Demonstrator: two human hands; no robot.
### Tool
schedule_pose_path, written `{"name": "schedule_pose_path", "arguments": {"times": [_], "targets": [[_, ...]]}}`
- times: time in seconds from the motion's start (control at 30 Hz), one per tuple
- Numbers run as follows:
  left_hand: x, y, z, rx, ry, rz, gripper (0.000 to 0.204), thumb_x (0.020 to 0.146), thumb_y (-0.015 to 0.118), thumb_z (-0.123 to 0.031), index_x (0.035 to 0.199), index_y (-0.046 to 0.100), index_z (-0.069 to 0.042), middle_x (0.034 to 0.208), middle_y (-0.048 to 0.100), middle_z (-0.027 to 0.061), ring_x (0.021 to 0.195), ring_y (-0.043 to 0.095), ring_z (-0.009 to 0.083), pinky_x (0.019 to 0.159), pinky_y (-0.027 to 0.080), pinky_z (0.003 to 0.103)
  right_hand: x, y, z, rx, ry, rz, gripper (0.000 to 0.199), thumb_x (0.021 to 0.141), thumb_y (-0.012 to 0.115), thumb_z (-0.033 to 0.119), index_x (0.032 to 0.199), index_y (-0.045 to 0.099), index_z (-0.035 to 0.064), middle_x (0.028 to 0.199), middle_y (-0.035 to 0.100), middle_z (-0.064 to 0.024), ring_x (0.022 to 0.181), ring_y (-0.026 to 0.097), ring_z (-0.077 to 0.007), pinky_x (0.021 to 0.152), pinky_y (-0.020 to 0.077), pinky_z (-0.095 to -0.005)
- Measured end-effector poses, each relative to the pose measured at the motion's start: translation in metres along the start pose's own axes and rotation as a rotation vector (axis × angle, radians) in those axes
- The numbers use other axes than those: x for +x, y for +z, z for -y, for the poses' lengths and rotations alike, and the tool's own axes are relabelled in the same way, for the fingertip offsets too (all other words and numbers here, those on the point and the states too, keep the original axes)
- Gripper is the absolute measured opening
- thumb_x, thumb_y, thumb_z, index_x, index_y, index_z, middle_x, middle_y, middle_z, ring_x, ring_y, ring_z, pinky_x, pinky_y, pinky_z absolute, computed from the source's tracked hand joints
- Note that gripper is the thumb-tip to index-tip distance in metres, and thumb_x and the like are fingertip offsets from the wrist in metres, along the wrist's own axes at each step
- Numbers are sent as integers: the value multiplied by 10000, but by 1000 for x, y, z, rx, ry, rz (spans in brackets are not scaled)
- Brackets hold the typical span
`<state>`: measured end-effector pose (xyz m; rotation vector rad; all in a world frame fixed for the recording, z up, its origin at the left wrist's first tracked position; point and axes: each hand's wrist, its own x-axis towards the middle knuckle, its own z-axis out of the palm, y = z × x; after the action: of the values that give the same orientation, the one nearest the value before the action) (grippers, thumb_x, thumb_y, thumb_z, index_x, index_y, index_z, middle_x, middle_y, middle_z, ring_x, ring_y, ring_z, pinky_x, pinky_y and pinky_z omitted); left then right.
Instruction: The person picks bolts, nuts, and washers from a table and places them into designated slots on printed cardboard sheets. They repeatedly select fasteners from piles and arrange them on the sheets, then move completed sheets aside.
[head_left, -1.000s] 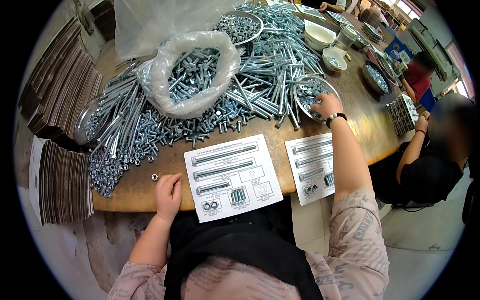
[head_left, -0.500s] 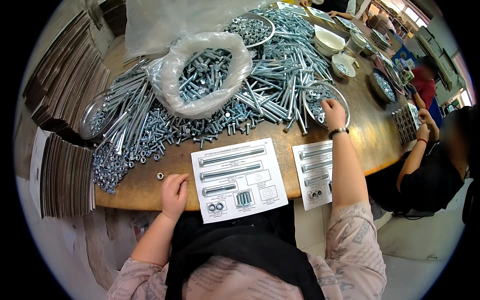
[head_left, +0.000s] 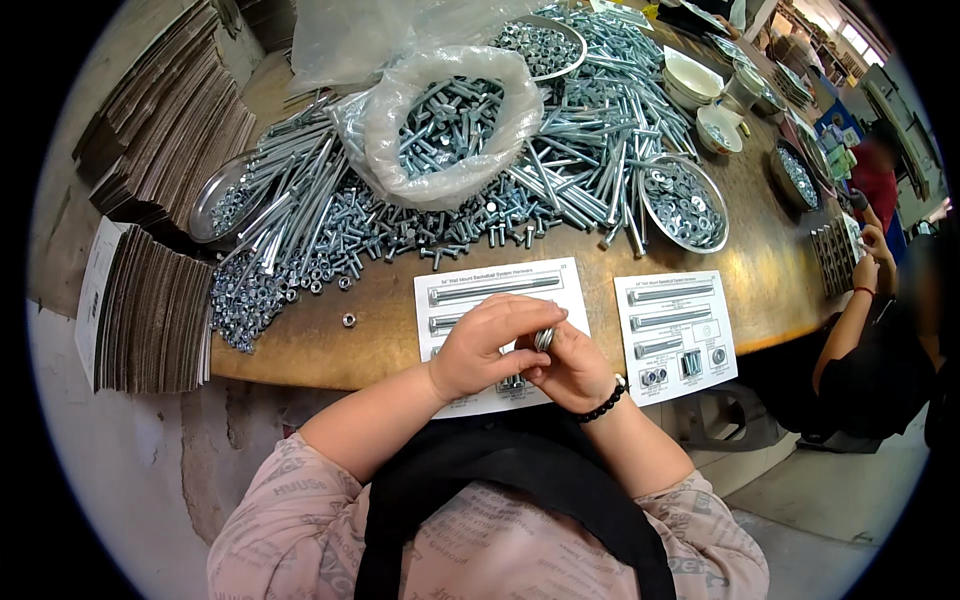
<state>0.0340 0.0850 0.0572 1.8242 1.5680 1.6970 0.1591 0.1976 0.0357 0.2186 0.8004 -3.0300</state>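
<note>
My two hands meet over the nearer hardware card, a white sheet with long bolts fixed to it. Between them is a small stack of metal washers, seen edge-on. My right hand is closed around the washers from the right, a dark bead bracelet on its wrist. My left hand reaches across from the left, its thumb and fingers closed on the same stack. Together the hands cover the sheet's middle and much of its lower part. A round metal bowl of washers stands beyond them to the right.
A second hardware card lies to the right. Loose bolts surround a plastic bag of bolts. Nuts heap at left, with a single nut apart. Cardboard stacks flank the table. A co-worker's hands are at right.
My right hand has come back from the washer bowl with washers. My left hand has moved right from the table edge to meet it over the card. The whole view has shifted slightly.
</note>
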Motion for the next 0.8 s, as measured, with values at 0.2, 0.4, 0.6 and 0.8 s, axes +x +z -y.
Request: {"name": "schedule_pose_path", "arguments": {"times": [0.2,0.4,0.6,0.8], "targets": [[-2,1,-9,72,-19,-21,368,644,716,-96,998,625,-52,934,654,90,830,624,238,770,453,337,-16,3,-2,-125,16,-46,261,891,534,254,1050,525,48,824,527,-6,715,479,-113,657,400,-230],[2,0,-22,264,26,-10,341,637,742,-154,949,634,-74,926,658,67,811,622,227,749,454,333,-30,19,9,-545,-109,-181,185,871,540,131,995,551,-6,804,533,-6,665,466,-77,589,380,-205],[3,6,-24,275,-69,51,351,640,740,-153,963,631,-67,918,657,78,798,615,237,729,460,321,-41,14,20,-546,-37,-137,209,853,571,133,1007,577,-8,794,574,-3,649,459,-54,580,372,-186],[-8,29,-1,220,-378,216,307,713,675,-138,1001,602,-63,943,571,82,838,577,247,714,477,345,-61,-18,50,-537,-403,-540,264,880,521,145,1063,552,-41,797,566,-6,622,438,-41,578,364,-176]]}}
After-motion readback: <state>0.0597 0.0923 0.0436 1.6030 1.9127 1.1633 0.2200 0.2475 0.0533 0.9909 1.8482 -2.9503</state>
